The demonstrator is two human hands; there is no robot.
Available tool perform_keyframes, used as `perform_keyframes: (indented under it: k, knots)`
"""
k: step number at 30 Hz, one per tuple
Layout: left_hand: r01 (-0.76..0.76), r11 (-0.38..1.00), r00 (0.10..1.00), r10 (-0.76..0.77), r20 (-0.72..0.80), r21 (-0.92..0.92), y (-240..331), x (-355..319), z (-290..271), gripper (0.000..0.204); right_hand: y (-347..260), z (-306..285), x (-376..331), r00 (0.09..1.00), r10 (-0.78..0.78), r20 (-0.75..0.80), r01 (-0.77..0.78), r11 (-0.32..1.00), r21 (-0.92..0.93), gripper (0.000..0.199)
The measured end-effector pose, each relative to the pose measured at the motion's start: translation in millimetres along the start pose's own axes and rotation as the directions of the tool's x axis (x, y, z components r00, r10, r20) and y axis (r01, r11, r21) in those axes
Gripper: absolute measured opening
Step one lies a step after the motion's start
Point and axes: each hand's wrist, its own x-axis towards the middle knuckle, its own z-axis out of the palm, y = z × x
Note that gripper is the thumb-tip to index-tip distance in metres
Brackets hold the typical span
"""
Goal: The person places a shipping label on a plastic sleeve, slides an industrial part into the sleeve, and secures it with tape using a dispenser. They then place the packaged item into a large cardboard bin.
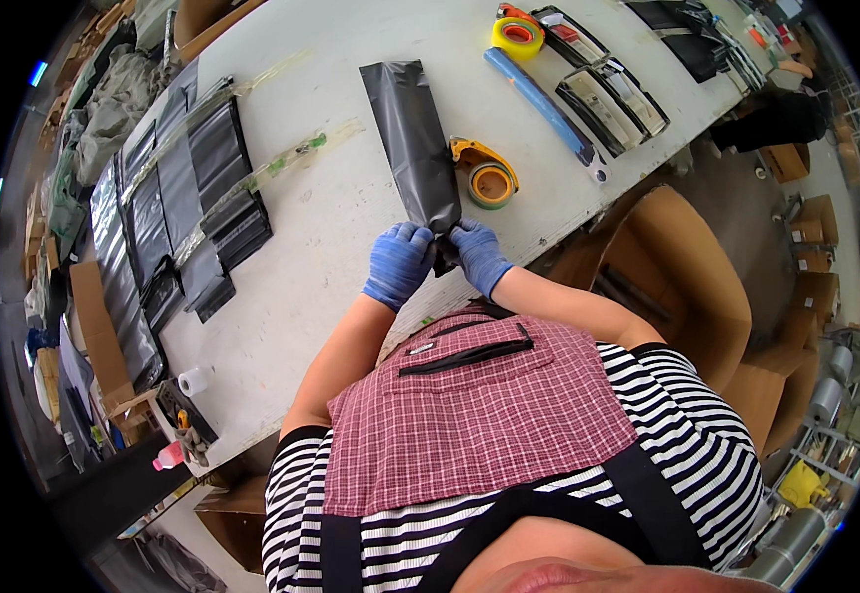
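Note:
A long black plastic bag (410,138) lies on the white table, its near end bunched between my hands. My left hand (397,265), in a blue glove, is closed on the left side of that end. Also gloved in blue, my right hand (479,256) pinches the same end from the right. A dark scrap of the bag pokes out below my fingers. Just right of the bag sits a yellow tape dispenser (489,178) with a roll of tape in it.
Flat black bags (222,158) lie taped down on the left. At the far right are a blue strip (543,104), a roll of yellow tape (517,38) and a black divided holder (613,104). An open cardboard box (682,267) stands beside the table's right edge. A white roll (193,381) is near the left corner.

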Motion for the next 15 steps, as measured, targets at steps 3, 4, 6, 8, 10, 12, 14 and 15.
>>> perform_keyframes:
  k: [3,4,6,8,10,12,14,15]
  knots:
    - [-0.022,1.0,1.0,0.022,0.001,0.001,0.9,5.5,7.3,0.012,10.7,-3.2,18.9,0.986,-0.099,-0.131,0.122,0.977,0.176,0.016]
    - [-0.026,1.0,1.0,0.026,-0.001,0.001,1.0,6.7,9.5,0.012,12.4,-6.5,22.3,0.989,-0.141,0.043,0.121,0.941,0.315,0.015]
    - [-0.015,1.0,1.0,0.015,0.016,-0.003,0.2,6.3,11.0,0.013,7.3,-7.1,18.9,0.958,-0.205,0.202,0.097,0.891,0.444,0.014]
    - [0.015,0.999,0.999,-0.013,0.049,-0.052,-4.2,2.3,10.2,0.017,-3.7,-14.4,8.1,0.934,0.011,0.356,-0.184,0.871,0.456,0.013]
    - [0.059,0.994,0.996,-0.052,0.079,-0.087,-18.1,-3.2,18.6,0.021,-36.3,-24.9,-11.9,0.971,0.035,0.235,-0.051,0.997,0.064,0.014]
    - [0.581,0.676,0.802,-0.57,0.177,-0.453,-24.4,-2.3,28.0,0.034,-56.6,-44.7,-23.0,0.955,-0.293,0.056,0.266,0.751,-0.605,0.018]
    - [0.805,0.356,0.56,-0.721,0.409,-0.475,-20.8,9.6,30.4,0.035,-70.3,-65.2,-15.2,0.83,-0.549,0.094,0.385,0.444,-0.809,0.022]
    - [0.85,0.163,0.449,-0.721,0.528,-0.5,-25.1,13.1,38.4,0.033,-80.0,-72.1,-2.9,0.848,-0.521,0.104,0.279,0.271,-0.921,0.026]
